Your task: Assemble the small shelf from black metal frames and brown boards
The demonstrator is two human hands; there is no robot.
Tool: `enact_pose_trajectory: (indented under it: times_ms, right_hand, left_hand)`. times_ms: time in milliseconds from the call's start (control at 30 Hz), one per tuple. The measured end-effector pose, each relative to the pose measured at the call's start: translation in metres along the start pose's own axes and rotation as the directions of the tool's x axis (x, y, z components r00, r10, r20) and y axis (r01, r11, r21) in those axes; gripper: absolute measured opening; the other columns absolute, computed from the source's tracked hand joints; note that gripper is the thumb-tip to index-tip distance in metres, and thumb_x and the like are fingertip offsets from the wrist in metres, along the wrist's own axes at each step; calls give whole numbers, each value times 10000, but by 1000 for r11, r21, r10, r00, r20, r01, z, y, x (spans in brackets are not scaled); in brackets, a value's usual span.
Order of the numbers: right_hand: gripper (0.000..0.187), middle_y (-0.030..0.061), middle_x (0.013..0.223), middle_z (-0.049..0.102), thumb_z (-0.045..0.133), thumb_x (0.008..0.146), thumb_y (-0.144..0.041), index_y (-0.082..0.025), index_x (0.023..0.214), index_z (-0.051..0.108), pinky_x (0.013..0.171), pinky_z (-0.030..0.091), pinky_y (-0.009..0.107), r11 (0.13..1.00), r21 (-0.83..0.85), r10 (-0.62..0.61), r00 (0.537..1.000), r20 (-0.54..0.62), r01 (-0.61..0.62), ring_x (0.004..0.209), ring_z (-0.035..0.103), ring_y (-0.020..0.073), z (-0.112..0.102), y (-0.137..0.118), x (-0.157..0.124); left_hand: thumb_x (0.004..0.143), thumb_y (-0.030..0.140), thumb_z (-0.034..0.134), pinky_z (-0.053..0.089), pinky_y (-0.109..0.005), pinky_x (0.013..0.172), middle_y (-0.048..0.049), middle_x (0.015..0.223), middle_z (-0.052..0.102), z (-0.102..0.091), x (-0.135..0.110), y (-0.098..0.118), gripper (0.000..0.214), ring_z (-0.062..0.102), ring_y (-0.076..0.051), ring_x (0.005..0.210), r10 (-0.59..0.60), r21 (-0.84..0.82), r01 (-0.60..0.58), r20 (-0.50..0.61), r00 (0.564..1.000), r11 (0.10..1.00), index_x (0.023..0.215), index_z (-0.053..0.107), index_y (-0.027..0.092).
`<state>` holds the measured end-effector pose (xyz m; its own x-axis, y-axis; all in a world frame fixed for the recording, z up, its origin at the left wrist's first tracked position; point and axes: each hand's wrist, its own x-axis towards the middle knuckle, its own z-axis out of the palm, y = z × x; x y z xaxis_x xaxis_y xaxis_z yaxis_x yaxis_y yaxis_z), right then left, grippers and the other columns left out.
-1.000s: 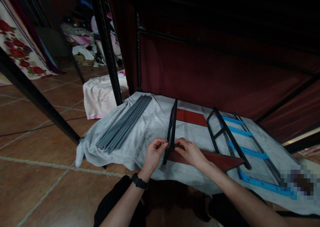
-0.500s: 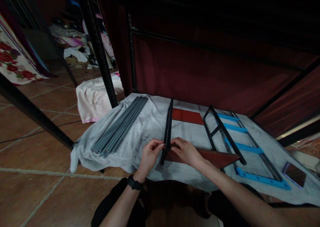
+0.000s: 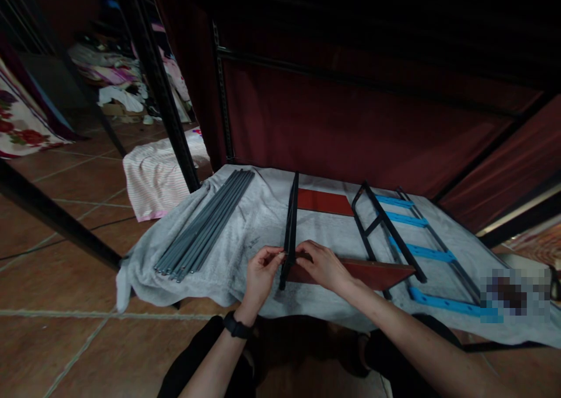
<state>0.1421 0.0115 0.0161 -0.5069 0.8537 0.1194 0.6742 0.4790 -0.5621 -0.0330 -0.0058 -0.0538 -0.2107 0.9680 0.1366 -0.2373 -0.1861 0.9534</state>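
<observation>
Nearest of all are the person's dark-clad knees (image 3: pixel 193 357), and above them a black watch (image 3: pixel 237 326) circles the left wrist. The left hand (image 3: pixel 260 275) comes in on the left side of an upright black frame (image 3: pixel 293 222), low on its near end. Its thumb and index finger are pressed together, pinching a tiny part too small to make out, right beside the frame. The right hand (image 3: pixel 323 266) is at the frame's other side, with fingers bent and thumb close to the index finger; whether they grip anything cannot be told.

Just beyond the right hand, a reddish-brown board (image 3: pixel 377 274) runs from this frame toward a second black frame (image 3: pixel 372 229), which leans at a tilt. Farther right lies a ladder-like piece with blue crossbars (image 3: pixel 432 252), a pixelated patch covering the area by its near end. Well to the left, a bundle of grey rods (image 3: pixel 205 225) lies side by side on the grey cloth (image 3: pixel 258 211) that carries all these pieces. Behind the near board, a flat red board (image 3: pixel 325 202) spans between the two frames.

At the back hangs a dark red curtain (image 3: pixel 350 135). To its left, a striped cloth (image 3: pixel 153 179) drapes over something low, and farthest off is a heap of clothes (image 3: pixel 118 88).
</observation>
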Motion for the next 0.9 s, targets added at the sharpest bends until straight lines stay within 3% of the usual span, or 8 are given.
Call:
enact_pose_trajectory:
  times_ms: [333,467,600,900]
  right_hand:
    - [128,35,1008,657,542,876,-177,-217,994,575,826,456,308,1000,-9,18,1000,8,-18,953,630,186,-1,-4,-1]
    - [290,40,1059,656,530,884,-176,-225,1170,538,867,471,322,999,19,34,999,27,-35,984,634,188,-1,-5,-1]
    - [492,43,1171,614,463,905,-115,-279,1368,472,940,465,310,995,-15,-99,992,81,100,1066,606,172,-1,-4,1]
    - [486,60,1181,598,446,939,-165,-273,1413,466,947,487,318,991,-77,-101,989,109,110,1052,613,182,-2,-4,0]
  left_hand:
    - [728,263,749,519,-252,696,-13,737,696,-3,1,1,135,637,-134,691,6,19,-7,30,1000,1000,820,712,172]
    - [730,268,751,523,-251,708,-10,742,699,-2,1,1,148,642,-133,704,-3,3,3,29,1000,1000,836,715,172]
    - [720,282,763,530,-259,693,-14,780,705,-1,0,-1,169,638,-134,699,9,-18,-9,15,1000,1000,837,715,170]
    - [743,309,748,529,-282,707,-26,771,717,-1,-5,5,182,643,-147,686,-5,-9,5,13,1000,1000,858,733,168]
